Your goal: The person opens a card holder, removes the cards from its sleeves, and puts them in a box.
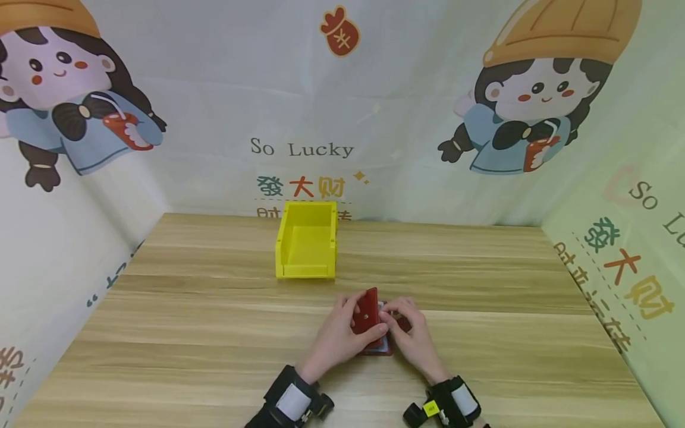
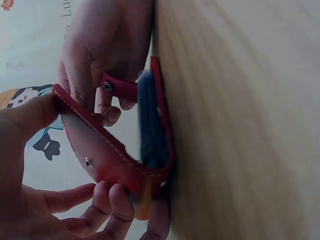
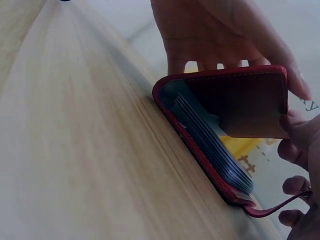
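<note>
Setting: a pale wooden worktop enclosed on three sides by printed cloth walls showing cartoon figures and the words "So Lucky".

Landmark: a yellow bin, empty as far as the head view shows, standing at the far middle of the worktop with its open top facing up.

Item 1, left hand: nearer the viewer than the bin and slightly right of it. Thumb and fingers are curled onto the raised cover of a red card wallet, holding that flap up and away from the base. A black wrist strap sits behind it.

Item 2, red card wallet: lies on the worktop on the near side of the bin, between the two hands and touching both. Its back cover rests flat on the wood; the front cover stands tilted open. The long axis runs roughly toward the bin. The right wrist view shows a stack of dark card sleeves inside and a snap strap hanging off the outer edge.

Item 3, right hand: close against the wallet's right side, fingers bent onto the strap and the sleeve edges. The two hands sit close together, equally near the wallet.
</note>
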`<state>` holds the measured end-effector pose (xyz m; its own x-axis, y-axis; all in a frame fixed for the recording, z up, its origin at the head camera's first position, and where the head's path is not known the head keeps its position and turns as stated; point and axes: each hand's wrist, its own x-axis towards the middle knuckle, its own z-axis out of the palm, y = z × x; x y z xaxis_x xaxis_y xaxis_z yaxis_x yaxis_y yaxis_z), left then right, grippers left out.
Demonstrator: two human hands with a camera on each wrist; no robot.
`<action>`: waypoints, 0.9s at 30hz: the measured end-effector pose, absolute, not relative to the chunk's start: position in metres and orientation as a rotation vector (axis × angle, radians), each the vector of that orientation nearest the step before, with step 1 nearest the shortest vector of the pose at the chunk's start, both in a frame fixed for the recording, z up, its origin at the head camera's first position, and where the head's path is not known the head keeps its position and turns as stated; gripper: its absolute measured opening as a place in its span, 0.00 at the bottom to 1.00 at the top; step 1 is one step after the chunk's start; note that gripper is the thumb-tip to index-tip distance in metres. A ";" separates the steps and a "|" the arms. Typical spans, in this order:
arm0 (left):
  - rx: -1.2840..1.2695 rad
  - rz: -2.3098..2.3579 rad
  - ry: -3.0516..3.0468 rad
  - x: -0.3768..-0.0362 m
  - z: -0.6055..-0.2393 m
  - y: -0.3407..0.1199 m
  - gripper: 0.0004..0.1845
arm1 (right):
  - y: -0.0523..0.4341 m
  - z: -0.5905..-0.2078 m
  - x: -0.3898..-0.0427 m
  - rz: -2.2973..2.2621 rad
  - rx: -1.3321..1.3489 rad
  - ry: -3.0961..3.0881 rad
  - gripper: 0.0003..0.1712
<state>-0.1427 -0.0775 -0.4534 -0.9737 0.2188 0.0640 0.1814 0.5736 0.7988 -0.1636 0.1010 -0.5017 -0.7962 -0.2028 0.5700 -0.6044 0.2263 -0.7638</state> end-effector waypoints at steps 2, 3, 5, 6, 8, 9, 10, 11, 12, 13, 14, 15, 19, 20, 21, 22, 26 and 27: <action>0.369 1.417 2.743 -0.142 -0.450 -0.080 0.39 | 0.101 -0.501 -0.163 1.614 0.738 -2.166 0.07; 0.377 1.435 2.737 -0.142 -0.447 -0.081 0.38 | 0.101 -0.501 -0.163 1.612 0.724 -2.181 0.07; 0.375 1.460 2.728 -0.142 -0.443 -0.085 0.35 | 0.102 -0.501 -0.164 1.588 0.679 -2.228 0.06; 0.356 1.473 2.717 -0.142 -0.441 -0.087 0.34 | 0.102 -0.501 -0.164 1.564 0.650 -2.260 0.05; 0.305 1.487 2.702 -0.141 -0.438 -0.093 0.33 | 0.102 -0.502 -0.165 1.482 0.590 -2.331 0.04; 0.279 1.490 2.699 -0.140 -0.437 -0.096 0.33 | 0.102 -0.502 -0.165 1.430 0.570 -2.363 0.05; 0.249 1.496 2.695 -0.140 -0.436 -0.099 0.33 | 0.101 -0.502 -0.165 1.382 0.551 -2.395 0.06; 0.216 1.509 2.689 -0.139 -0.435 -0.102 0.32 | 0.101 -0.503 -0.165 1.330 0.534 -2.423 0.08; 0.182 1.521 2.684 -0.138 -0.435 -0.106 0.32 | 0.101 -0.503 -0.165 1.289 0.524 -2.445 0.09; 0.156 1.534 2.686 -0.137 -0.435 -0.109 0.32 | 0.101 -0.503 -0.164 1.254 0.516 -2.463 0.10; 0.128 1.549 2.683 -0.136 -0.435 -0.112 0.31 | 0.101 -0.503 -0.164 1.228 0.511 -2.477 0.11; 0.105 1.560 2.684 -0.136 -0.435 -0.115 0.31 | 0.101 -0.503 -0.164 1.209 0.507 -2.488 0.12; 0.060 1.569 2.716 -0.134 -0.438 -0.126 0.28 | 0.102 -0.505 -0.165 1.179 0.496 -2.512 0.13; 0.060 1.568 2.720 -0.134 -0.439 -0.129 0.28 | 0.102 -0.505 -0.165 1.174 0.496 -2.512 0.14; 0.064 1.562 2.727 -0.133 -0.440 -0.131 0.27 | 0.102 -0.505 -0.165 1.172 0.495 -2.513 0.14; 0.065 1.545 2.741 -0.133 -0.441 -0.134 0.27 | 0.102 -0.504 -0.165 1.168 0.491 -2.517 0.14; 0.063 1.448 2.792 -0.132 -0.443 -0.142 0.29 | 0.101 -0.502 -0.164 1.162 0.475 -2.537 0.14; 0.062 1.411 2.814 -0.131 -0.444 -0.143 0.29 | 0.100 -0.501 -0.164 1.161 0.472 -2.543 0.14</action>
<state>-0.1314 -0.1431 -0.4435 -0.9992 0.0322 0.0241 0.0386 0.5975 0.8010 -0.1638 0.1005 -0.5014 -0.8994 -0.1680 0.4035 -0.4149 0.6184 -0.6674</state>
